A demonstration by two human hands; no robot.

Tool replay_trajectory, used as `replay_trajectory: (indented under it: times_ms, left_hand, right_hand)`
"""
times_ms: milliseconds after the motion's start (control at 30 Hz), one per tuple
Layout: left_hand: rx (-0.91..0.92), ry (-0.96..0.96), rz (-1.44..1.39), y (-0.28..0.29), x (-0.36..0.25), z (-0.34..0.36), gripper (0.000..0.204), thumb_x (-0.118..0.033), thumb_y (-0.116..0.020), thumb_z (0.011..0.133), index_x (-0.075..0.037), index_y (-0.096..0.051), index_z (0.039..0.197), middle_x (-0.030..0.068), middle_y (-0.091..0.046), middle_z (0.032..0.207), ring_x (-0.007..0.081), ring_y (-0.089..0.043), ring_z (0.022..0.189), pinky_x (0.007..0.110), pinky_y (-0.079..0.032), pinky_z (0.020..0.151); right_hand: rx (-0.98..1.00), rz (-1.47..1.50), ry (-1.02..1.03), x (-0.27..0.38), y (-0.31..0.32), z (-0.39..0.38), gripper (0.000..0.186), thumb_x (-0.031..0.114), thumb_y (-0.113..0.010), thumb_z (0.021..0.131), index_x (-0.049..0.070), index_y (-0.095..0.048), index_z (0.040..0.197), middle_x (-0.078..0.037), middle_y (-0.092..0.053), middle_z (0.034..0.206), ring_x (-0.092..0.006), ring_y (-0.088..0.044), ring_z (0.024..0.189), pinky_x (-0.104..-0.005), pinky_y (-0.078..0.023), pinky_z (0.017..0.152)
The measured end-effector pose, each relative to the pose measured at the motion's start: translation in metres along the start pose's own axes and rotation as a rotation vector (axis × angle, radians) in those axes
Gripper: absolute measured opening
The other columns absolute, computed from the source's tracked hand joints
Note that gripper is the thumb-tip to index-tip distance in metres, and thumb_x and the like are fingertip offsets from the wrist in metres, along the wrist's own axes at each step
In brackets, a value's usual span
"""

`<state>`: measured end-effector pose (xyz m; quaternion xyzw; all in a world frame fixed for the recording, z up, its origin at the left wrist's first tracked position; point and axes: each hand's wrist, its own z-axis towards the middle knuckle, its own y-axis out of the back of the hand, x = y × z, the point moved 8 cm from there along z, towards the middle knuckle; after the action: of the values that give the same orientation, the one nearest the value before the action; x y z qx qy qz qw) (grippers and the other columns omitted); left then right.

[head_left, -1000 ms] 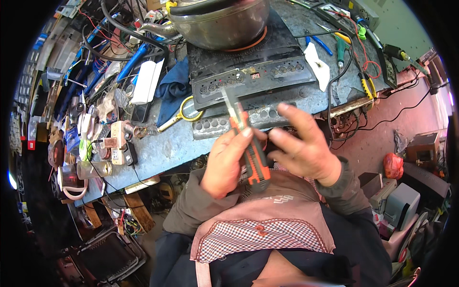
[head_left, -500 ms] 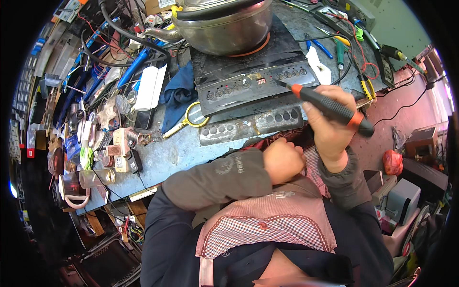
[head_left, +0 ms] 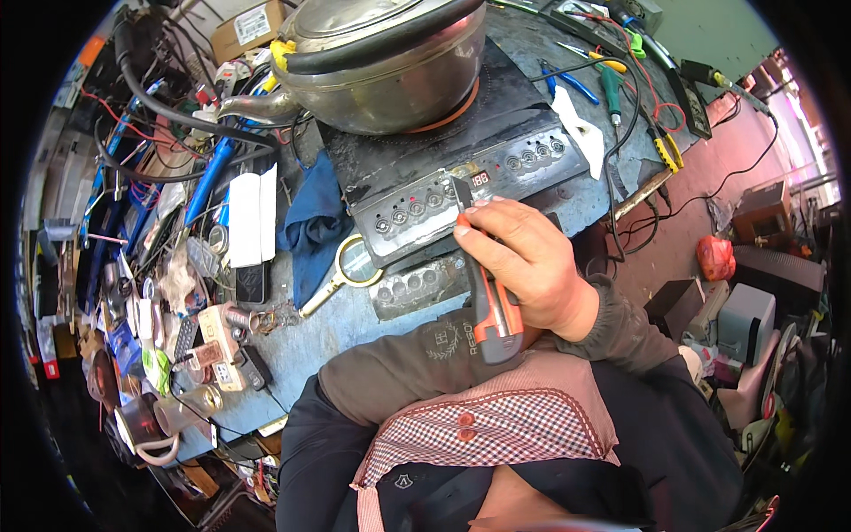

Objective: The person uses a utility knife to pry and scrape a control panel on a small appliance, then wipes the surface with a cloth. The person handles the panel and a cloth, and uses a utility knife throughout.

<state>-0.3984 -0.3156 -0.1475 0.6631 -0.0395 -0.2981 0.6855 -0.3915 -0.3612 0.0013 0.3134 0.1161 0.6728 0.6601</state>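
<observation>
One right hand (head_left: 532, 266) clamps its grip on a grey-and-orange utility knife (head_left: 490, 306) (blade out) against a black cooktop (head_left: 425, 191); left hand hidden.

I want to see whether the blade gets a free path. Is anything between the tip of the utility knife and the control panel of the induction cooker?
Nothing visible. The right hand holds the utility knife with its blade tip already at the induction cooker control panel, among the round buttons. The left hand is hidden.

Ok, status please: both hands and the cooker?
Right hand grips knife, blade tip on cooker panel. Left hand hidden behind right hand. Pot sits on cooker.
</observation>
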Motion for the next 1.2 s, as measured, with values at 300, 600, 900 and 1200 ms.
replay_trajectory:
  times_ms: [300,600,900,1200]
  left_hand:
    - [0.047,-0.001,0.004,0.001,0.004,-0.020,0.016,-0.018,-0.068,0.092,-0.008,-0.078,0.100,0.0100,-0.075,0.101,0.0289,-0.073,0.094,0.042,-0.055,0.085]
    - [0.065,0.000,0.020,-0.001,0.005,-0.026,0.017,-0.017,-0.067,0.094,-0.008,-0.079,0.102,0.0104,-0.075,0.102,0.0290,-0.073,0.096,0.042,-0.055,0.087]
    - [0.055,-0.016,0.018,-0.002,0.006,-0.020,0.018,-0.017,-0.066,0.095,-0.007,-0.079,0.103,0.0107,-0.076,0.104,0.0291,-0.073,0.099,0.042,-0.055,0.089]
    - [0.052,-0.017,0.027,-0.003,0.005,-0.017,0.019,-0.016,-0.065,0.097,-0.007,-0.079,0.104,0.0111,-0.076,0.105,0.0291,-0.073,0.101,0.041,-0.055,0.091]
  right_hand:
    - [0.014,-0.054,-0.033,0.004,-0.016,0.010,0.041,0.014,-0.078,0.076,0.003,-0.076,0.115,-0.014,-0.070,0.110,-0.0321,-0.071,0.097,-0.0437,-0.060,0.084]
    - [-0.005,-0.059,-0.019,0.007,-0.016,0.011,0.038,0.014,-0.077,0.076,0.002,-0.075,0.113,-0.013,-0.071,0.109,-0.0315,-0.071,0.096,-0.0419,-0.059,0.085]
    - [-0.053,-0.104,-0.072,0.000,-0.007,0.012,0.035,0.014,-0.076,0.076,0.004,-0.076,0.110,-0.011,-0.070,0.107,-0.0301,-0.071,0.096,-0.0417,-0.059,0.084]
    - [-0.022,-0.088,-0.072,-0.002,-0.009,0.012,0.036,0.015,-0.076,0.077,0.004,-0.076,0.111,-0.012,-0.071,0.106,-0.0315,-0.071,0.095,-0.0420,-0.059,0.084]
